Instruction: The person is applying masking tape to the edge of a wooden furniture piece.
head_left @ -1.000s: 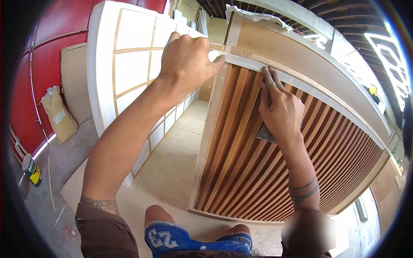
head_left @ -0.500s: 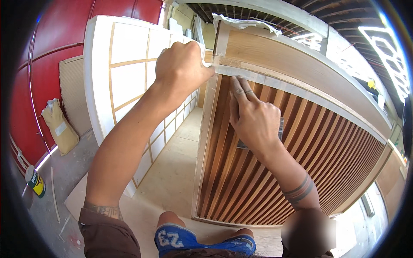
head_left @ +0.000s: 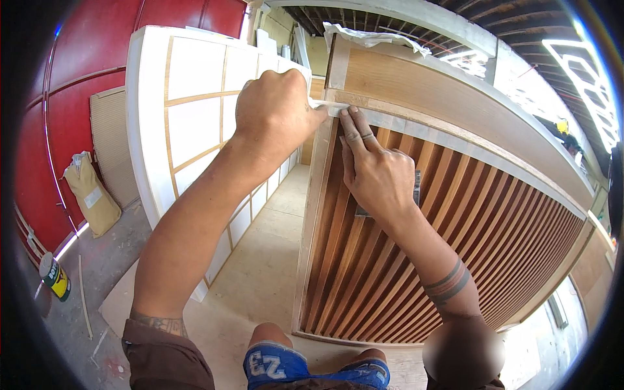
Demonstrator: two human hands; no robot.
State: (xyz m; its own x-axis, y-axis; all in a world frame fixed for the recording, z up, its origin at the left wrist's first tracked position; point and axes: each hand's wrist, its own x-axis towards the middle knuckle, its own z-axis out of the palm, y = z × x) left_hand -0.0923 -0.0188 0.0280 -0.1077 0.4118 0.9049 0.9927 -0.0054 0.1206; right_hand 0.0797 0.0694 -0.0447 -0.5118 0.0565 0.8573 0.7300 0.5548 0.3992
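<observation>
My left hand [head_left: 276, 107] is closed near the top left corner of a slatted wood panel [head_left: 403, 234], gripping the end of a pale strip of masking tape [head_left: 335, 104]. The strip stretches rightward from my left thumb to the panel's top rail. Two outstretched fingertips of my right hand [head_left: 377, 166] press at the tape along that rail. From behind my right palm show the edges of a dark flat piece [head_left: 416, 187]; my curled outer fingers appear to hold it, though the grip is hidden.
Left of the panel stands a white gridded partition [head_left: 195, 71], with a narrow plywood floor [head_left: 263, 253] between. Farther left are a tan sack [head_left: 92, 195] and a paint can [head_left: 55, 276]. White sheeting [head_left: 377, 38] lies over the cabinet's top edge.
My right hand has slid left and slightly up along the rail, closer to my left hand. The dark flat piece has shifted with it. More of the pale tape shows between my hands.
</observation>
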